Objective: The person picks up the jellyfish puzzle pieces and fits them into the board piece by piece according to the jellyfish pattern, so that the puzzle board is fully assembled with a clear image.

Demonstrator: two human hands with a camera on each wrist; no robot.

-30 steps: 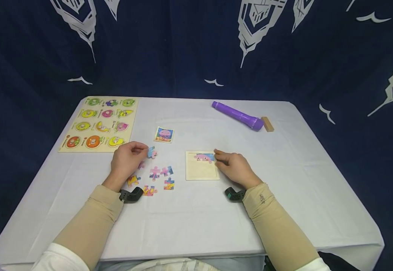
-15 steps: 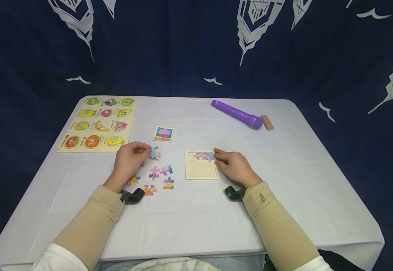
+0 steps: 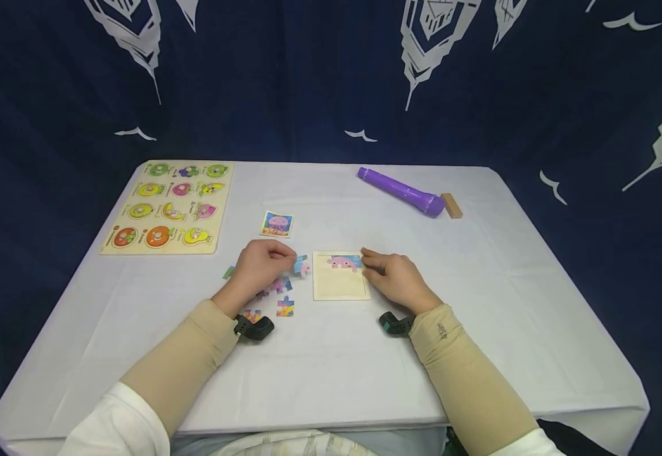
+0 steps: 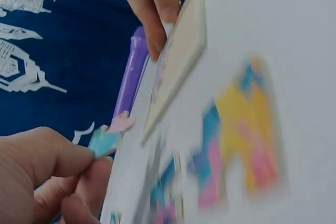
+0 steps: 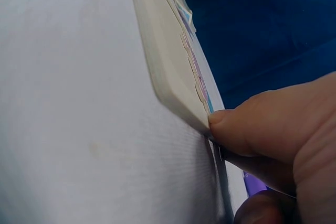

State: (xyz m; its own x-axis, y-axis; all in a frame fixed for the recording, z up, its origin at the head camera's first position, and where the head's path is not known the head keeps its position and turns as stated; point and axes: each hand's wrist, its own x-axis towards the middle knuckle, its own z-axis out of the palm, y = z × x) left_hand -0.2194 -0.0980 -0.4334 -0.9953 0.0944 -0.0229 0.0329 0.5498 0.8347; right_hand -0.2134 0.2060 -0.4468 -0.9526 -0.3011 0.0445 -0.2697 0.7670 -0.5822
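Note:
My left hand (image 3: 265, 263) pinches a blue-and-pink jigsaw piece (image 4: 107, 139) between thumb and finger, just left of a square cream puzzle tray (image 3: 336, 285). Joined pink-and-blue pieces (image 3: 344, 261) lie along the tray's top right. At the tray's right edge my right hand (image 3: 396, 278) holds the frame, its thumb (image 5: 231, 127) on the corner. Below and behind my left hand lie several loose pieces, partly hidden by it, among them a yellow-and-blue piece (image 3: 286, 308). A small picture card (image 3: 277, 224) with a pink figure lies beyond that hand.
A board of fruit pictures (image 3: 162, 209) lies at the back left of the white table (image 3: 479, 354). At the back right are a purple microphone-shaped stick (image 3: 401, 191) and a small wooden block (image 3: 451, 206). A dark blue curtain (image 3: 285, 76) hangs behind.
My left hand has moved right with the jigsaw piece, from above the loose pieces to near the tray's left edge. My right hand stays at the tray's right edge.

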